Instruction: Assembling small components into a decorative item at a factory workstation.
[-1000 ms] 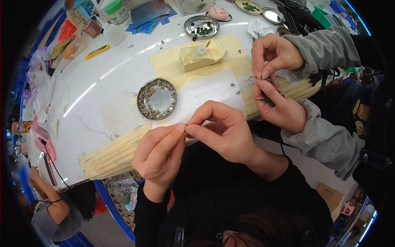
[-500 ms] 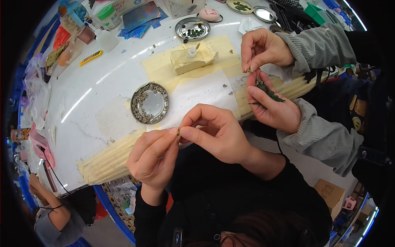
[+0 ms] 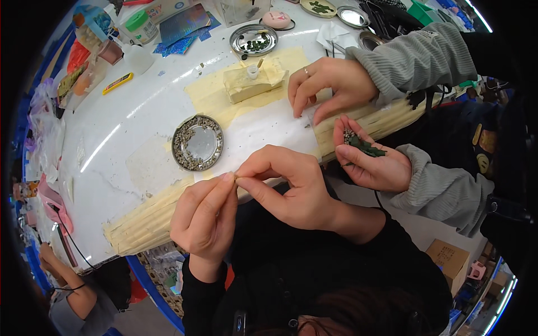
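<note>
Whatever the left hand (image 3: pixel 204 215) and right hand (image 3: pixel 288 185) pinch between their fingertips is too small to tell; the grip covers it almost wholly. The contents of the round metal dish (image 3: pixel 197 143) on the bench (image 3: pixel 112 145) are only a grainy rim of tiny bits. A co-worker's cupped palm (image 3: pixel 367 157) holds dark green pieces whose kind is unclear. At the far edge, bottles and packets are cut off.

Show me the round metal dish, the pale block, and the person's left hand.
Metal dish (image 3: pixel 197 143): head view, on its shiny middle.
Pale block (image 3: pixel 246 85): head view, on its top face.
Left hand (image 3: pixel 204 215): head view, on the back of the hand.
</note>
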`<state>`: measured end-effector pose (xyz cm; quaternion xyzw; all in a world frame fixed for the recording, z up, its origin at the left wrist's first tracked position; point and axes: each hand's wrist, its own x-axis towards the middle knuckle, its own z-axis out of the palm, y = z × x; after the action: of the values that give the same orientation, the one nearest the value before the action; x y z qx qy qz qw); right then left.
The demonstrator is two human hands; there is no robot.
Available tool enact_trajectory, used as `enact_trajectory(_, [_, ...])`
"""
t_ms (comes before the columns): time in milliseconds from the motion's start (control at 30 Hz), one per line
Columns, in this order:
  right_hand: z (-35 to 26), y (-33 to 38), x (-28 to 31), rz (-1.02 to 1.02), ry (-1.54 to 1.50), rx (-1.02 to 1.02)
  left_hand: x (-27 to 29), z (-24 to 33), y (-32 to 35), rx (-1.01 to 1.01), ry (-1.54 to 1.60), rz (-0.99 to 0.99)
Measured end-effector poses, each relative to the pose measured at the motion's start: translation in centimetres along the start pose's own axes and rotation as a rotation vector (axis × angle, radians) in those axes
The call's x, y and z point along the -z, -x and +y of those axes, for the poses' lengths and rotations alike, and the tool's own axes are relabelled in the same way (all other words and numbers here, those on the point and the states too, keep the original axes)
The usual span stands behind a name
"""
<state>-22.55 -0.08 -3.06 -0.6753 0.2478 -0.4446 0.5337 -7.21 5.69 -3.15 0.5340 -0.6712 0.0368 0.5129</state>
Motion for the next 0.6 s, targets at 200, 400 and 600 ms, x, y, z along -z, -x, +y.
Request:
enact_trajectory(200, [0.0, -0.1, 0.0, -0.003, 0.073, 0.018, 0.0, 0.0, 0.0, 0.049, 0.049, -0.011])
enact_trajectory(400, [0.5, -0.3, 0.7, -0.168, -0.495, -0.344, 0.4, -0.6, 0.4, 0.117, 0.277, -0.043])
enact_trajectory(600, [0.1, -0.2, 0.6, -0.087, -0.528, -0.323, -0.1, -1.1, 0.7, 0.29, 0.459, -0.027])
